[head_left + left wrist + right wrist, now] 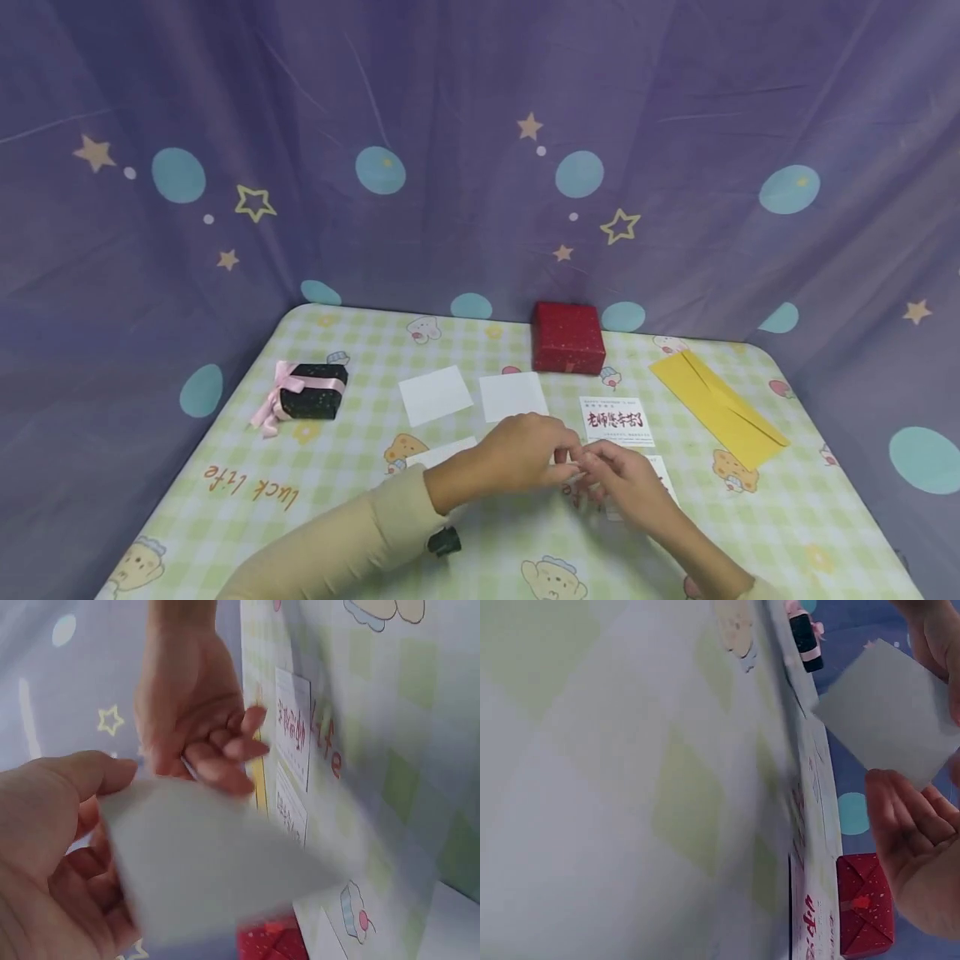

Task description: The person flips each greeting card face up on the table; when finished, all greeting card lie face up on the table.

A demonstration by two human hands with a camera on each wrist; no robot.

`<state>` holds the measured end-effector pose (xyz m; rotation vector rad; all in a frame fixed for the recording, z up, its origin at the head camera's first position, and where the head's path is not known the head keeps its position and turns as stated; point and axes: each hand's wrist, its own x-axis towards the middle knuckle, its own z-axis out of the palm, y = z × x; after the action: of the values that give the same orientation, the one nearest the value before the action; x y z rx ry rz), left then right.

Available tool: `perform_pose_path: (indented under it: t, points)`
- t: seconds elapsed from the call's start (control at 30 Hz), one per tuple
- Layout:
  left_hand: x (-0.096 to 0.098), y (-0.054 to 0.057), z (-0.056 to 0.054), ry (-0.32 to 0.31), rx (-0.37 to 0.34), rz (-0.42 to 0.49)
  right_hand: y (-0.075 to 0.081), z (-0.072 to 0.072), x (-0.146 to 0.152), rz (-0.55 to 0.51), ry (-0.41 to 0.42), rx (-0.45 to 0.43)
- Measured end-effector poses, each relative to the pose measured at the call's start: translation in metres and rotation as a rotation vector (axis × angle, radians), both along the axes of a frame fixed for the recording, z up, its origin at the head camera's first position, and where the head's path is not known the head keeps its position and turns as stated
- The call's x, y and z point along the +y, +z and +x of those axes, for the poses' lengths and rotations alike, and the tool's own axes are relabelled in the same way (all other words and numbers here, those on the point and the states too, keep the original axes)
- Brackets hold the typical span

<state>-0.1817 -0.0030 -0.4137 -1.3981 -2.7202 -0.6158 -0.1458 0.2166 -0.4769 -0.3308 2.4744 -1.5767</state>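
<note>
My left hand (pixel 517 454) pinches a blank white card (pixel 199 859) at its edge, thumb on the near face, in the left wrist view. The same card shows pale and square in the right wrist view, while in the head view the hands hide it. Close by, my right hand (pixel 626 483) has loosely bent fingers beside the card's corner; whether they touch it I cannot tell. Beneath the hands, a printed card with red characters (pixel 617 421) lies flat on the table. A second printed card (pixel 665 483) is partly covered by my right hand.
Two blank white cards (pixel 437 396) lie further back, and another (pixel 442 452) is partly behind my left forearm. A black box with pink ribbon (pixel 315 392) sits left, a red box (pixel 567 337) at the back, a yellow envelope (pixel 716 408) right, all on the checked tablecloth (pixel 360 533).
</note>
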Motion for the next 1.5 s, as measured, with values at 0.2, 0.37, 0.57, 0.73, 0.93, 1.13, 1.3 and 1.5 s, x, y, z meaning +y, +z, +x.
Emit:
perform_pose_path:
  t: [0.2,0.37,0.57,0.73,0.93,1.13,1.3,1.5]
  points:
    - [0.005,-0.003,0.013,-0.049,0.235,-0.083,0.007,-0.004,0.001,-0.191,-0.121,-0.096]
    - [0.001,-0.013,0.006,0.006,0.224,-0.128,0.012,-0.008,0.004,-0.181,-0.199,-0.042]
    - [-0.014,-0.017,-0.006,0.161,0.198,-0.141,0.012,-0.008,0.013,-0.114,-0.249,0.001]
    - [-0.026,-0.016,-0.013,0.235,0.067,-0.153,0.016,-0.010,0.018,-0.122,-0.266,0.034]
    - [-0.036,-0.018,-0.019,0.223,-0.021,-0.149,0.019,-0.011,0.020,-0.143,-0.264,0.066]
    - [-0.040,-0.021,-0.017,0.196,-0.039,-0.132,0.018,-0.012,0.020,-0.135,-0.264,0.072]
    - [-0.040,-0.027,-0.017,0.186,-0.042,-0.108,0.015,-0.014,0.020,-0.123,-0.245,0.063]
    - [-0.040,-0.034,-0.017,0.192,-0.037,-0.091,0.013,-0.016,0.021,-0.074,-0.211,0.047]
